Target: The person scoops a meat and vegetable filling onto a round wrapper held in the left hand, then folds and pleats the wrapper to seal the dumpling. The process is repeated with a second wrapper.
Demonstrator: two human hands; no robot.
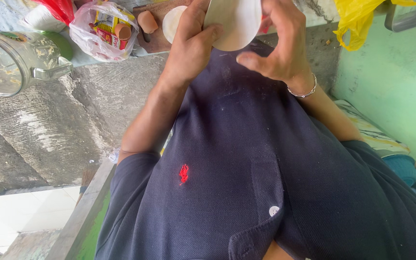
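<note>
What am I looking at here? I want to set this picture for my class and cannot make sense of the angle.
The one picture comes from a camera worn on a person's head, looking down along their own chest, so the dark navy polo shirt fills most of it. No machine is involved, only two bare hands. The left hand and the right hand, which wears a thin bracelet, together hold a flat, pale round disc, perhaps dough. Beyond them a concrete counter carries a clear jug, a plastic bag of packets and a wooden board. A yellow bag hangs on the right.
</note>
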